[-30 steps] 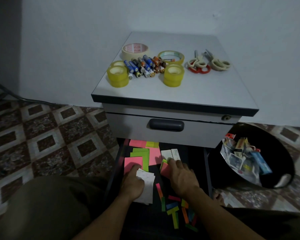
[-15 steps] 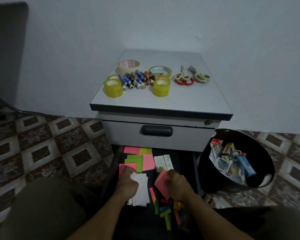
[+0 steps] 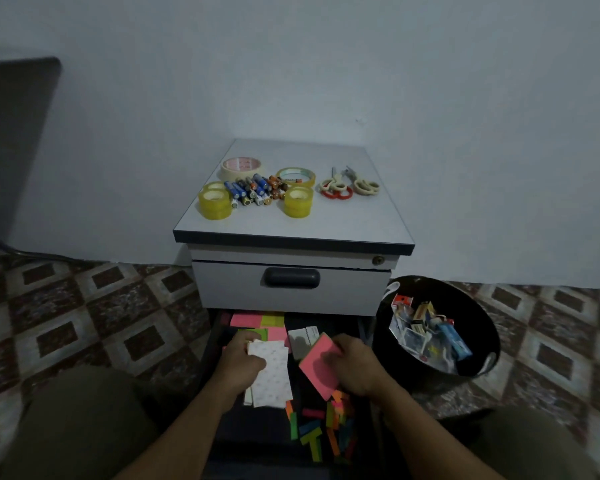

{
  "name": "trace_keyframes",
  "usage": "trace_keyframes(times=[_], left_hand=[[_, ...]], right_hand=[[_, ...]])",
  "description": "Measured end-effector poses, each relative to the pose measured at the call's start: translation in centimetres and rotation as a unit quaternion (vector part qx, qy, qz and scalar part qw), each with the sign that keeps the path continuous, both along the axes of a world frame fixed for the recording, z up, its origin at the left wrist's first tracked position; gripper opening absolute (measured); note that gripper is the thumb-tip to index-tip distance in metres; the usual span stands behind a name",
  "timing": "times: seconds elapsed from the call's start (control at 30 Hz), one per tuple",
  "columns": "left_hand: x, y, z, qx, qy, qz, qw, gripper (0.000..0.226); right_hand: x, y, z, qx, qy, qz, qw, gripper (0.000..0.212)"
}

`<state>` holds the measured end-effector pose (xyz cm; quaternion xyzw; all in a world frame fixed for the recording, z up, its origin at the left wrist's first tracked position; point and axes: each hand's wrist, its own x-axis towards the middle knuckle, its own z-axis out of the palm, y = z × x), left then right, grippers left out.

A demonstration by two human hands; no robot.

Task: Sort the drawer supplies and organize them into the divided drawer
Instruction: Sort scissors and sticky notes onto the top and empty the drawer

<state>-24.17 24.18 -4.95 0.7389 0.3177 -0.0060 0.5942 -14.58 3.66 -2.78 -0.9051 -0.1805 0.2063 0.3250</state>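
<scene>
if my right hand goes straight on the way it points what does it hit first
Probably the white card just beyond the pink pad the right hand holds; height is unclear, so it could pass over it.

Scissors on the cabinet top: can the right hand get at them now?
Probably not yet: the right hand grips a pink pad. The scissors lie uncovered on the cabinet top, so with the pad set down the way looks free.

The scene was dimly lit, with a bluish cast. The open drawer (image 3: 257, 441) was left in shadow. Lines were bowed near the edges; fine detail was softened.
</scene>
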Motion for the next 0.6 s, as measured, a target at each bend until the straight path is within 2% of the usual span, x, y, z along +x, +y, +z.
trace_keyframes(times=[0.37,0.6], left_hand=[[0.1,-0.2,7.6,0.004,-0.098,-0.016,0.995,0.035],[0.7,0.1,14.5,-0.002,-0.186,-0.011,0.983,0.034]], right_hand=[[-0.4,-1.0,8.0,0.082,-0.041,-0.023,0.996,0.008],[0.0,-2.3,14.1,0.155,-0.076,-0.041,0.984,0.007]])
